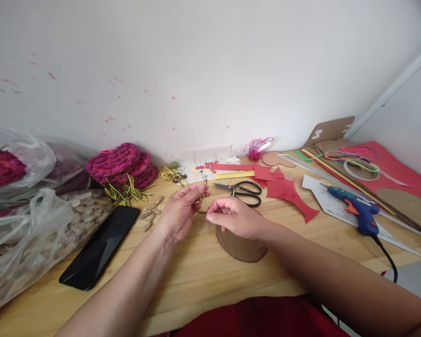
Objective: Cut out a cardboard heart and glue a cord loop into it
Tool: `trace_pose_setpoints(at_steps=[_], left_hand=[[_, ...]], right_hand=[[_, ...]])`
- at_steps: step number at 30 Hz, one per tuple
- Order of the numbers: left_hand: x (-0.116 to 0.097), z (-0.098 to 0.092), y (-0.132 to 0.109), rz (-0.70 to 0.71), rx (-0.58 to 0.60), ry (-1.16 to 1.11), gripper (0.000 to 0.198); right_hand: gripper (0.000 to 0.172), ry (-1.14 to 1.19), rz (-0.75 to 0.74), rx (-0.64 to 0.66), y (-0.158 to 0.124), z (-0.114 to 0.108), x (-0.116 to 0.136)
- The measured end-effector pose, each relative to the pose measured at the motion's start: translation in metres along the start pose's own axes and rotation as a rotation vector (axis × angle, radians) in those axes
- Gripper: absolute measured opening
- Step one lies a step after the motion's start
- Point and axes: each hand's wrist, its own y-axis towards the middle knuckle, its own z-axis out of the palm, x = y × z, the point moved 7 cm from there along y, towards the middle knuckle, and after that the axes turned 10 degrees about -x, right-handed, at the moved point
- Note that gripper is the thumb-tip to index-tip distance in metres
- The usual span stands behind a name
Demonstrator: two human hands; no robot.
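My left hand (183,209) pinches a thin yellow-green cord (202,211) between thumb and fingertips, above the middle of the table. A short loop of it hangs down and runs across to my right hand (235,218). My right thumb and index finger are pressed together at that end of the cord; the other fingers are curled. Under my right hand lies a round brown cardboard disc (240,250), partly hidden by the hand and wrist. Black-handled scissors (243,188) rest just beyond my hands, with their blades pointing left.
Left are a black phone (100,248), peanuts (150,214), a plastic bag of brown pieces (56,234) and stacked magenta discs (117,164) with cord tassels. Right are red paper scraps (289,194), a blue glue gun (363,213) and coloured cords (354,157). Star sequins (205,166) lie behind.
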Motion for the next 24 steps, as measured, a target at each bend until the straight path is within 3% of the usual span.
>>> trace_pose_setpoints(at_steps=[3,8,16,24], left_hand=[[-0.0053,-0.0010,0.0026,0.039,0.008,-0.013,0.027],[-0.0069,-0.0001,0.0023,0.034,-0.001,-0.094,0.023],[-0.0063,0.0016,0.0015,0.037,0.038,-0.056,0.028],[-0.0068,0.0023,0.0006,0.082,0.056,0.050,0.033]], right_hand=[[0.013,0.119,0.108,0.025,-0.0024,0.0029,-0.0022],[0.018,0.212,0.153,0.064,-0.0036,0.0062,-0.0039],[0.013,0.093,0.105,0.039,-0.0016,0.0023,-0.0047],[0.006,-0.095,-0.046,-0.026,0.0010,-0.0021,0.0028]])
